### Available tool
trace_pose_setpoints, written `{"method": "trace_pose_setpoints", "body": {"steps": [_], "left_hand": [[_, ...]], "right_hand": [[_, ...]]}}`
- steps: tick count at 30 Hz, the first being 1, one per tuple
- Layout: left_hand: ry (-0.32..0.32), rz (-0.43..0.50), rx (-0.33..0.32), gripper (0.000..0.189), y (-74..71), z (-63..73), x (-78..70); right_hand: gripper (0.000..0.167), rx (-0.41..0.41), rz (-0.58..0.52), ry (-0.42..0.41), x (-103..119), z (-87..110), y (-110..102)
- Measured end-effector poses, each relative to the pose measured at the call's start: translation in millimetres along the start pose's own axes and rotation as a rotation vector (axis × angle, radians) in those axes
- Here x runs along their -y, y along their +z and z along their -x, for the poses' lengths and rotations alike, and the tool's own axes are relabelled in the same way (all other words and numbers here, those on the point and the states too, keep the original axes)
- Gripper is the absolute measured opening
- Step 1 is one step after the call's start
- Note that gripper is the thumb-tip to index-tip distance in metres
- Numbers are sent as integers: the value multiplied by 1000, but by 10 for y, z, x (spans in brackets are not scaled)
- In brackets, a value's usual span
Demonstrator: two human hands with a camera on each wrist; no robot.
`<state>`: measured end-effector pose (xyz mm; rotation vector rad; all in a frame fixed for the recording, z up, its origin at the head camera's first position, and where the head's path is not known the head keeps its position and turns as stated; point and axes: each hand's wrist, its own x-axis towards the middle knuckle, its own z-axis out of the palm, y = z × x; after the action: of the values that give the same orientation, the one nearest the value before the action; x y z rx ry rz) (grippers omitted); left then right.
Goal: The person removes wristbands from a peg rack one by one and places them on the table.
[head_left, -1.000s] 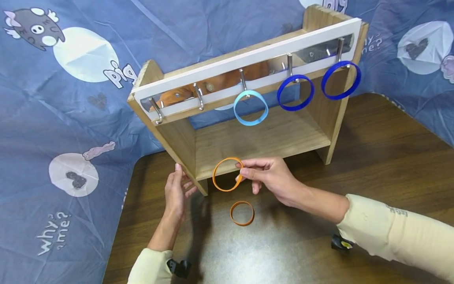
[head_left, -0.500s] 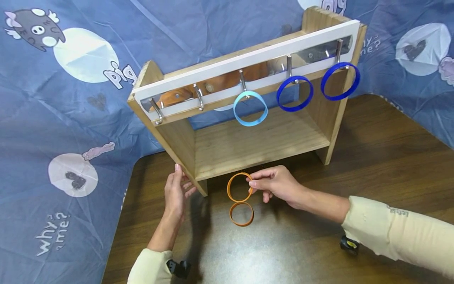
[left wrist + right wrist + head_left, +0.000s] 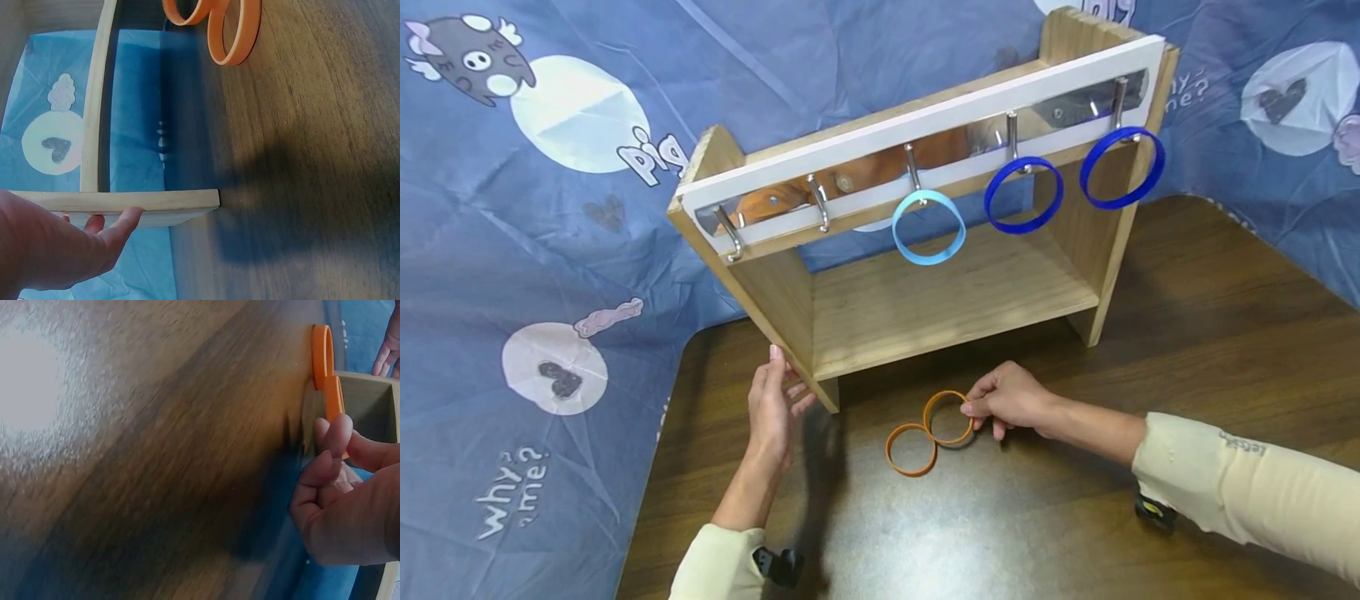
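Note:
My right hand (image 3: 1011, 400) pinches the right edge of an orange ring (image 3: 947, 392) between thumb and fingers, low over the brown table. A second orange ring (image 3: 913, 475) is at its left, and their rims appear to touch. In the right wrist view the held ring (image 3: 334, 397) is partly hidden by my fingers. My left hand (image 3: 771, 417) touches the left side panel (image 3: 178, 200) of a wooden stand with its fingertips, fingers extended. On the stand's hooks hang a light blue ring (image 3: 928, 262) and two dark blue rings (image 3: 1025, 228).
The wooden stand (image 3: 955, 283) rises behind both hands, with a white hook rail (image 3: 865, 146) along its top front. Two bare metal hooks (image 3: 820, 204) sit at the rail's left. A blue printed cloth (image 3: 587, 467) borders the table (image 3: 1037, 525).
My right hand has moved right and down toward the table, bringing its orange ring from in front of the stand to beside the other orange ring. My left hand stays on the side panel.

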<state>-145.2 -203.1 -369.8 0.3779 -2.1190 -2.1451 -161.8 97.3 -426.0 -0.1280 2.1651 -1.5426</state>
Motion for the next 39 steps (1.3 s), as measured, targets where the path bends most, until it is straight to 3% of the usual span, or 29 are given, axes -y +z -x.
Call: {"method": "trace_pose_setpoints", "body": {"steps": [9, 21, 28, 34, 39], "left_hand": [[-6, 7, -20, 49, 4, -12, 3], [-10, 8, -20, 51, 7, -4, -10], [-4, 5, -22, 52, 7, 2, -7], [-6, 6, -15, 50, 7, 6, -14], [-4, 2, -17, 50, 11, 10, -16]], "right_hand": [[8, -27, 162, 52, -12, -3, 24], [10, -104, 262, -46, 69, 68, -46], [31, -112, 75, -144, 252, 142, -156], [39, -145, -173, -278, 475, 195, -219], [40, -204, -269, -373, 617, 224, -258]]}}
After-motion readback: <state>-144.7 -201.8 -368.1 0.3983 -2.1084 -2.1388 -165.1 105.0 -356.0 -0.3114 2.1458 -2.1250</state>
